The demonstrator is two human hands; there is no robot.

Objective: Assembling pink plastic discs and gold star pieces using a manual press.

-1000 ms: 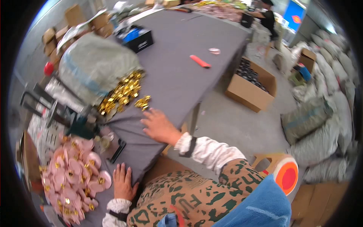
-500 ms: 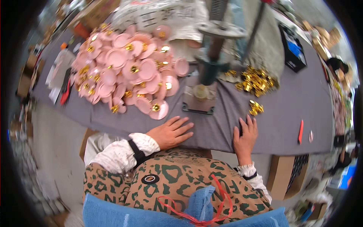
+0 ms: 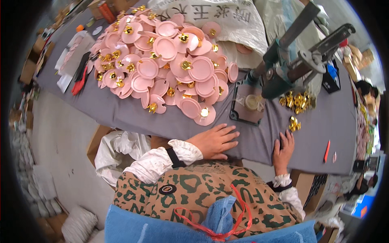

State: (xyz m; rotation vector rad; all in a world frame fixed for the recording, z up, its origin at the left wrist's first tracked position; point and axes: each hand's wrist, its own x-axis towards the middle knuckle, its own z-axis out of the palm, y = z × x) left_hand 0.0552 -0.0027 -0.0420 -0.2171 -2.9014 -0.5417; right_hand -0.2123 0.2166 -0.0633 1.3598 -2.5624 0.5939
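My left hand (image 3: 215, 141) lies flat with fingers spread on the grey cloth (image 3: 109, 109) at the table's front edge, holding nothing. Farther right, my right hand (image 3: 283, 152) rests with its fingers stretched forward, also holding nothing. Just beyond its fingertips sits a small cluster of shiny gold pieces (image 3: 294, 124). A bigger heap of gold pieces (image 3: 298, 101) lies behind that. Between and beyond my hands stands a dark green hand press (image 3: 275, 77) on a square base. Left of it spreads a large pile of pink discs (image 3: 165, 47), many with gold pieces attached.
White woven sacks (image 3: 239, 24) lie behind the pile and press. Red-handled pliers (image 3: 81, 77) are at the left, near a white sheet (image 3: 71, 60). A red cutter (image 3: 326, 152) lies at the right. A black box (image 3: 332, 79) stands at the back right.
The view has swung left, so the whole scene sits farther right and the press appears tilted. Both hands still rest on the cloth, with nothing taken up.
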